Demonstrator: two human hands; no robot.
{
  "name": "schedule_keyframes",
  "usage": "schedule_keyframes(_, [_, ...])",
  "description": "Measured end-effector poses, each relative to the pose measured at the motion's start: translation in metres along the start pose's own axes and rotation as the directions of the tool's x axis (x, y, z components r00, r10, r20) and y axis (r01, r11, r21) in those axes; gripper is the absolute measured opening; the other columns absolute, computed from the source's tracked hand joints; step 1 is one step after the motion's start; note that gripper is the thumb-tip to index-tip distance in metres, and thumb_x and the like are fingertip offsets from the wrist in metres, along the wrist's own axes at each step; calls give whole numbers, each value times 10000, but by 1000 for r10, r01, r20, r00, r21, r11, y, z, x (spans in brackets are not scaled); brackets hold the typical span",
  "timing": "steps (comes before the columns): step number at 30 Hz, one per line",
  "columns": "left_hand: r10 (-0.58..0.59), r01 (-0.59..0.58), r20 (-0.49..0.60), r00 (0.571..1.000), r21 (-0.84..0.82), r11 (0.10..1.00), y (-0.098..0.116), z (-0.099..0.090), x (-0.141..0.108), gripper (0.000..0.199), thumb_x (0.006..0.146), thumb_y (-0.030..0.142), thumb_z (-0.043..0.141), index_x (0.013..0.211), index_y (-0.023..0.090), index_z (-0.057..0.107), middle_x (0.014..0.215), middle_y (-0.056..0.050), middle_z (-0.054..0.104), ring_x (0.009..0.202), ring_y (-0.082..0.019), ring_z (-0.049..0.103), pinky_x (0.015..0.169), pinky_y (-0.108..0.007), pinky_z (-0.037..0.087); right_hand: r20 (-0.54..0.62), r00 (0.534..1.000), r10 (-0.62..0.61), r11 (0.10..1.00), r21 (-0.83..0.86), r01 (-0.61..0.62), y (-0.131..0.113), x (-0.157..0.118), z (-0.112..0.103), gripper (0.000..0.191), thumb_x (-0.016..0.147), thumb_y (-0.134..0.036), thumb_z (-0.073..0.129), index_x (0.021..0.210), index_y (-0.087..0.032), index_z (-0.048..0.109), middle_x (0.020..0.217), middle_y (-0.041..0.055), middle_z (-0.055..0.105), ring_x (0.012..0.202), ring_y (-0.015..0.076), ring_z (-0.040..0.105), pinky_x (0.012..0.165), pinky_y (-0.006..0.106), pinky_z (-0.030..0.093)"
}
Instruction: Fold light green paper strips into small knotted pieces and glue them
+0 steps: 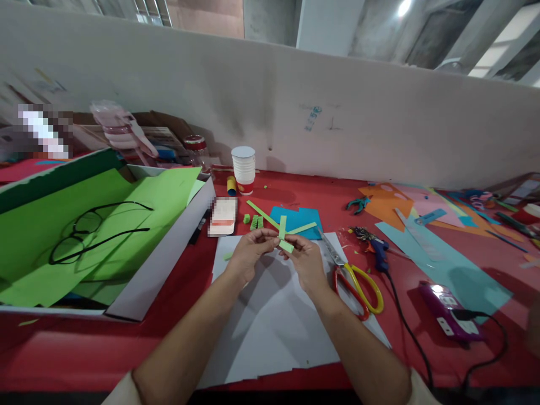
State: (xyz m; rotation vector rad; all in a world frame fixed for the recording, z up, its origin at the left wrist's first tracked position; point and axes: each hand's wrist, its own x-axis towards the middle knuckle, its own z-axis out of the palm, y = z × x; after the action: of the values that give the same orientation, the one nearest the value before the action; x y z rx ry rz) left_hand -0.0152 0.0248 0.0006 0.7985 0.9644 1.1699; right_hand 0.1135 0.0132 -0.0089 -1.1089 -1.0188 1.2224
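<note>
Both hands meet over white paper [287,315] on the red table. My left hand [252,250] pinches light green paper strips [283,226] that cross and fan out in several directions. From the right, my right hand [304,260] has its fingers closed on the same strips near their folded lower end. Behind the strips lies a blue paper piece [310,216]. Small folded green pieces [257,222] rest just beyond my left hand. Scissors [352,278] with red and yellow handles lie beside my right hand.
A box [169,247] of green paper with glasses [86,229] on top stands left. A paper cup [243,171] is at the back. To the right are a glue gun [379,254], pliers [358,205], coloured paper [455,270] and a purple power socket [449,315] with cables.
</note>
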Motion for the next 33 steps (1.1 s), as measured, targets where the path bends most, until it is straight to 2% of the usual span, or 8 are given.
schedule_keyframes(5, [96, -96, 6, 995, -5, 995, 0, 2, 0, 255, 569, 224, 778, 771, 161, 636, 652, 4, 637, 624, -115, 575, 639, -252, 439, -1, 998, -57, 991, -119, 57, 0, -4, 0, 232, 671, -280, 668, 887, -210, 715, 656, -16, 659, 565, 141, 577, 584, 289, 486])
schedule_keyframes(10, [160, -162, -63, 985, -14, 987, -4, 4, 0, 246, 587, 206, 767, 783, 163, 623, 661, 18, 634, 639, -100, 570, 646, -227, 436, 49, 995, -85, 988, -128, 91, -1, -7, 4, 258, 706, -290, 664, 950, -212, 697, 879, 28, 705, 751, 165, 622, 715, 301, 493])
schedule_keyframes(14, [88, -95, -70, 994, -96, 991, -5, 5, -1, 275, 577, 224, 779, 794, 165, 622, 693, 5, 646, 664, -106, 585, 678, -236, 448, -4, 1000, 25, 1000, -13, -25, -4, -6, 6, 213, 703, -359, 668, 789, -167, 695, 705, 30, 687, 625, 148, 603, 615, 281, 489])
schedule_keyframes(18, [37, -48, -79, 996, -140, 989, -6, 6, -1, 309, 547, 220, 799, 795, 164, 623, 696, 6, 639, 651, -99, 576, 660, -232, 442, -47, 996, 79, 993, 89, -74, -6, -4, 6, 199, 656, -333, 706, 748, -159, 676, 667, 19, 671, 592, 131, 594, 587, 259, 483])
schedule_keyframes(21, [45, -53, -63, 997, -128, 990, -4, 6, -2, 283, 546, 208, 793, 781, 168, 640, 716, 9, 637, 658, -102, 575, 653, -234, 439, -48, 998, 45, 999, 29, -43, -5, -3, 4, 187, 672, -326, 686, 766, -164, 674, 664, 13, 668, 587, 132, 588, 590, 260, 481])
schedule_keyframes(28, [-17, 17, 41, 999, 9, 1000, 3, 3, -4, 158, 576, 217, 776, 692, 136, 705, 663, -20, 656, 637, -106, 567, 643, -222, 433, 14, 995, -97, 943, -318, 97, -3, -5, -1, 157, 730, -330, 627, 773, -191, 684, 640, 0, 651, 599, 158, 581, 584, 269, 458])
schedule_keyframes(31, [-84, 84, 2, 996, -124, 989, 2, 0, -1, 154, 546, 179, 797, 633, 139, 676, 597, 9, 616, 563, -76, 538, 570, -189, 435, 41, 996, -74, 970, -227, 82, -5, -4, -1, 183, 775, -357, 585, 750, -194, 664, 636, -2, 639, 598, 157, 584, 596, 274, 465])
schedule_keyframes(33, [-159, 145, -35, 987, -247, 958, 2, -1, 2, 164, 552, 143, 794, 597, 147, 636, 553, 32, 573, 506, -53, 509, 509, -162, 427, 31, 994, -109, 975, -190, 113, -8, -3, -3, 195, 814, -352, 539, 814, -207, 669, 733, 13, 667, 690, 171, 609, 676, 299, 480])
